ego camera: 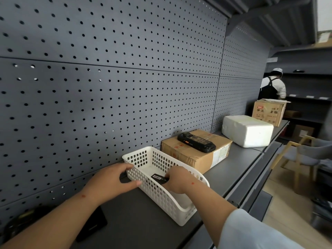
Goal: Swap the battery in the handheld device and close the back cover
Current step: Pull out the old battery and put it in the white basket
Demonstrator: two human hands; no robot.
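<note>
A white perforated plastic basket [143, 157] stands on the grey shelf. My left hand [115, 178] grips the basket's near-left wall and rim. My right hand [177, 178] reaches inside the basket, its fingers closed on a flat black battery [158, 177] with a white barcode label. The black handheld device [196, 141] lies on top of a cardboard box [190, 157] just beyond the basket, apart from both hands. Whether its back cover is on, I cannot tell.
A flat black object [93, 225] lies on the shelf under my left forearm. A white foam block [248, 131] and a second cardboard box [268, 112] sit farther right. A pegboard wall [107, 87] backs the shelf. A person in an apron [273, 87] stands far right; a wooden chair [294, 159] is below.
</note>
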